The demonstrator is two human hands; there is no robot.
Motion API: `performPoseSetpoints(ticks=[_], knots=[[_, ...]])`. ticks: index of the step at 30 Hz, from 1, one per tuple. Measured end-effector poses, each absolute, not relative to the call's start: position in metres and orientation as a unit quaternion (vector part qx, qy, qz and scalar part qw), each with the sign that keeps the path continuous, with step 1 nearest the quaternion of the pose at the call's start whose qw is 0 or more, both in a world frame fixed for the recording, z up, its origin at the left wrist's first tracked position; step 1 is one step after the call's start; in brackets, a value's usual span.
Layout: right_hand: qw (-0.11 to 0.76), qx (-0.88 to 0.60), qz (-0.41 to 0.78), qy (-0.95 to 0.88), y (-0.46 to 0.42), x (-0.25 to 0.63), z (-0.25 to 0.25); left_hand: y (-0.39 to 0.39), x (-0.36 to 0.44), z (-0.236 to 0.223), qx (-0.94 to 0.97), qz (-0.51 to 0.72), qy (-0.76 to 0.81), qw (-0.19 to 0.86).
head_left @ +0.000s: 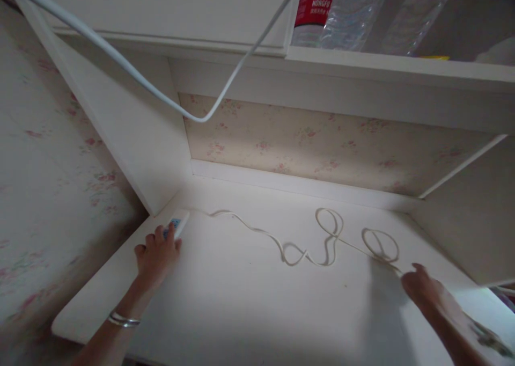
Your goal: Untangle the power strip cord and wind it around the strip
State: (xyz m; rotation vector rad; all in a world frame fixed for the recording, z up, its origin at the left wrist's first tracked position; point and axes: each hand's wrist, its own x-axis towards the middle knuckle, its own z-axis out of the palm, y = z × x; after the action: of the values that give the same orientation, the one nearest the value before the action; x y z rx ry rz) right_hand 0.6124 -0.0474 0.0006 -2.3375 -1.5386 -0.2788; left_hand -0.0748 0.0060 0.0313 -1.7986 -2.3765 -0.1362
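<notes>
The white desktop bears a power strip (its cord looped)

A thick white cord sags in a V across the upper left and middle. Up at the right, clear plastic bottles, one with a red label, are on an open white shelf, near a small yellow item too hidden to identify. Floral wallpaper covers the wall at the far side.

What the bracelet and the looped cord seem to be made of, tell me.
Bracelet: probably metal, polished and silvery, judging by its bright highlights.
Looped cord: likely smooth cream plastic sheathing, given its even thickness; its sheen is unclear.
</notes>
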Motion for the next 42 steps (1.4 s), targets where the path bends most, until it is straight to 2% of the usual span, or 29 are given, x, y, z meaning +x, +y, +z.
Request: performPoseSetpoints(ticks=[3, 6, 9, 14, 19, 26, 31, 38, 42], knots=[[0.16, -0.787, -0.078, -0.59, -0.033, 0.531, -0.001, 0.006, -0.039, 0.037, -0.682, -0.094, -0.721, 0.075], [0.185, -0.664, -0.039, -0.723, -0.029, 0.437, -0.003, 0.005, 0.016, 0.04, -0.806, -0.131, -0.577, 0.001], [0.191, -0.62, 0.027, -0.761, -0.028, 0.359, -0.01, 0.0, 0.071, 0.04, -0.879, -0.148, -0.451, -0.05], [0.241, -0.599, 0.081, -0.759, -0.034, 0.296, -0.02, -0.012, 0.116, 0.034, -0.916, -0.129, -0.368, -0.095], [0.252, -0.578, 0.104, -0.769, -0.046, 0.313, -0.02, -0.015, 0.112, 0.03, -0.931, -0.118, -0.339, -0.064], [0.124, -0.571, 0.054, -0.81, -0.071, 0.387, -0.012, -0.002, 0.103, 0.029, -0.922, -0.095, -0.376, -0.016], [0.061, -0.599, 0.053, -0.797, -0.073, 0.426, 0.004, 0.003, 0.115, 0.026, -0.923, -0.081, -0.374, -0.033], [0.045, -0.645, 0.003, -0.763, -0.08, 0.492, 0.005, 0.006, 0.111, 0.027, -0.904, -0.077, -0.419, -0.041], [0.075, -0.681, -0.04, -0.727, -0.087, 0.527, -0.013, 0.006, 0.096, 0.03, -0.892, -0.081, -0.444, -0.034]])
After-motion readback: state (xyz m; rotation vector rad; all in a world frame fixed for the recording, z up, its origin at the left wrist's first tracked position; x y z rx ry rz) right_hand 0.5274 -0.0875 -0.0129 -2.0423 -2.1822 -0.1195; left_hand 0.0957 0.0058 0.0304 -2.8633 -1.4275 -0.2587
